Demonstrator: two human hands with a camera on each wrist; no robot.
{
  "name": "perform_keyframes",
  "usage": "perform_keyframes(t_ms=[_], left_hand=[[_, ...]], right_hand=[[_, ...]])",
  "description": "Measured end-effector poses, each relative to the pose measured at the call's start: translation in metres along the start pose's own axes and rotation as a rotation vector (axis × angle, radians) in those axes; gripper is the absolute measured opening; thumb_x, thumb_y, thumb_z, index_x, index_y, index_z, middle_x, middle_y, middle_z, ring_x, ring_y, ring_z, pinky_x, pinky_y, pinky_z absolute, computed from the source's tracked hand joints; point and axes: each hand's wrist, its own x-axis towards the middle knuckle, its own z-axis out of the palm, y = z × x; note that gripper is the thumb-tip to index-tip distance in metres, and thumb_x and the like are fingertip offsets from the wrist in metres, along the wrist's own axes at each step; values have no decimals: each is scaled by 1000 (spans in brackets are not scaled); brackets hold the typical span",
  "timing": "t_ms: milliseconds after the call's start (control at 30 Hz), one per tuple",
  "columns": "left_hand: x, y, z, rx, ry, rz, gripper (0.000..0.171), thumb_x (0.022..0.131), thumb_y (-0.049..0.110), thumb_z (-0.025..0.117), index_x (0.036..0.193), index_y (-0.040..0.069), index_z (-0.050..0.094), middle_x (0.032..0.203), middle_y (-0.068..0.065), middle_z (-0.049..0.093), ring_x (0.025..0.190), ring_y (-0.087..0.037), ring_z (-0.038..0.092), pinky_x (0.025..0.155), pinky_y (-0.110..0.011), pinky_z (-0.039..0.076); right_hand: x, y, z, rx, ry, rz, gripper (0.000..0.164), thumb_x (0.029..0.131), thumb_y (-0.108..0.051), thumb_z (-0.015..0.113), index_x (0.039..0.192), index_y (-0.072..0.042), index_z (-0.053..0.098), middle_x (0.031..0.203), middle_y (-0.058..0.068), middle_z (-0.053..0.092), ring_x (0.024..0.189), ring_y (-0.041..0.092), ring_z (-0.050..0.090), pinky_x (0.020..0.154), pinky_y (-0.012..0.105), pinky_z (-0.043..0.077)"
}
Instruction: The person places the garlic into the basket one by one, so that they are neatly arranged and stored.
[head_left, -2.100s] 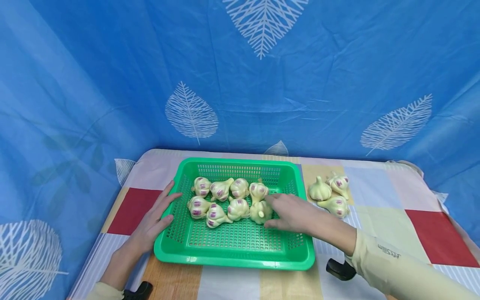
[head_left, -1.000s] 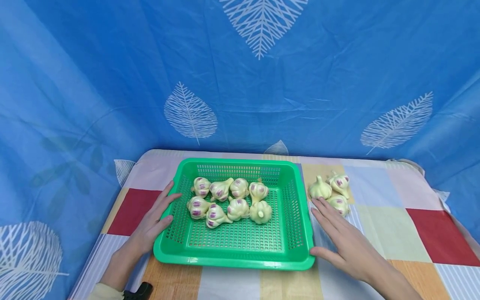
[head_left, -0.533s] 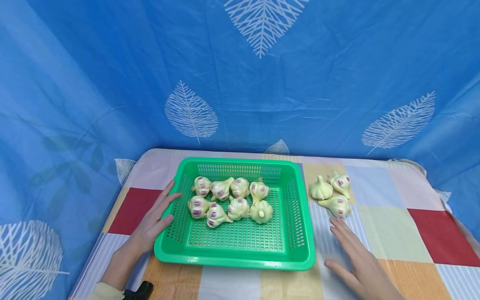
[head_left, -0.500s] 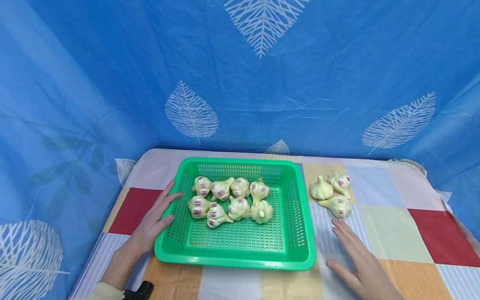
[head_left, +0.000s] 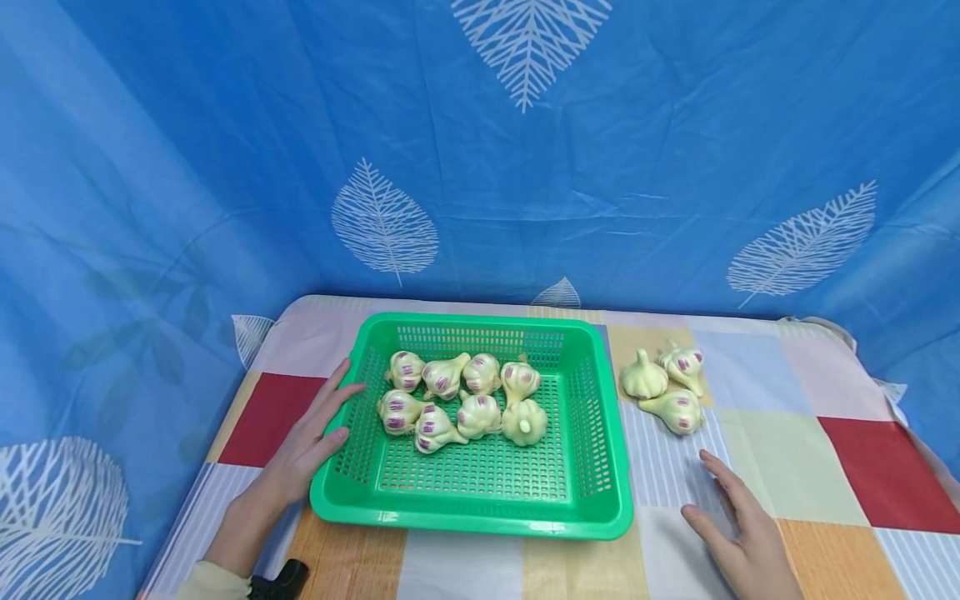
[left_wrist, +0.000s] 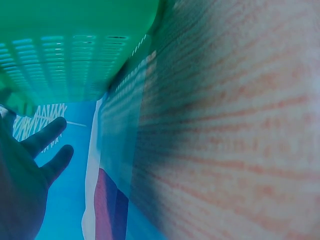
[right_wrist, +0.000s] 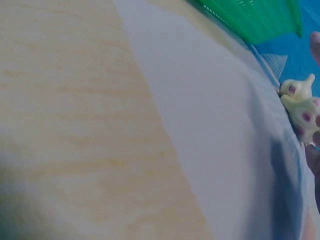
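Note:
A green plastic basket (head_left: 480, 527) with perforated walls holds several garlic bulbs in two rows, among them a pale garlic bulb (head_left: 524, 422) at the right end of the front row. My left hand (head_left: 303, 446) rests at the basket's left rim, fingers straight and spread. In the left wrist view, fingers (left_wrist: 47, 137) extend beside the basket's wall. To the right of the basket, three garlic bulbs (head_left: 677, 412) lie together on the tablecloth. My right hand (head_left: 746, 537) is in front of them, fingers relaxed and apart, holding nothing. Only its fingertips (right_wrist: 314, 155) show in the right wrist view.
A patchwork-patterned tablecloth (head_left: 795, 467) covers the table. Behind and to the left hangs a blue curtain (head_left: 645, 150) with white leaf prints. A black wrist strap piece (head_left: 281, 581) sits below my left hand.
My right hand has left the pale bulb in the basket and drawn right and back toward the table's near side. The left hand stays at the rim.

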Motion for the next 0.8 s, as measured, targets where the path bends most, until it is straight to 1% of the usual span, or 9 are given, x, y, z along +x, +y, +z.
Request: perform_keyframes(t_ms=[33,100,200,267,400,567,667,800], left_hand=[[0,0,0,1,-1,1,63,92,14,54,154,13,40,168,-2,12,150,-11,15,96,-39,50],[1,-1,0,0,-1,2,63,93,14,54,154,13,40,168,-2,12,150,-12,15,96,-38,50],[1,-2,0,-9,0,5,63,93,14,54,154,12,39,168,-2,12,150,-12,16,95,-37,50],[1,-4,0,-9,2,10,63,93,13,54,154,12,40,168,-2,12,150,-12,16,95,-37,50],[1,-5,0,6,5,6,62,93,14,53,154,11,40,168,-1,13,150,-12,16,96,-39,49],[0,-2,0,23,5,2,62,93,15,53,154,11,40,168,-1,13,150,-11,16,96,-43,50],[0,-1,0,16,5,-1,62,93,15,54,153,11,40,168,0,13,149,-10,16,95,-42,50],[0,1,0,9,2,-1,63,92,15,55,154,11,40,168,-1,13,149,-8,16,94,-39,51]], right_hand=[[0,0,1,17,-4,53,72,85,1,78,148,-1,45,150,-4,45,133,-14,33,100,5,31],[1,2,2,52,-13,147,70,89,-3,76,150,0,42,151,9,44,130,-17,32,97,4,33],[4,4,3,102,-13,246,69,93,-8,74,150,3,38,149,27,42,128,-17,32,96,4,33],[7,5,4,132,1,283,70,93,-9,73,151,4,36,150,29,40,130,-14,33,97,5,33],[15,9,2,162,19,314,74,92,-9,74,152,4,33,152,27,38,134,-7,35,99,6,34],[27,15,-1,160,-9,337,80,92,-14,75,156,0,28,156,27,33,138,-2,34,99,5,33],[38,18,-2,153,-24,340,83,93,-17,75,157,0,27,157,28,32,141,2,32,98,5,33],[52,23,-1,140,-18,339,85,93,-20,76,157,1,25,157,29,31,144,8,32,99,5,32]])
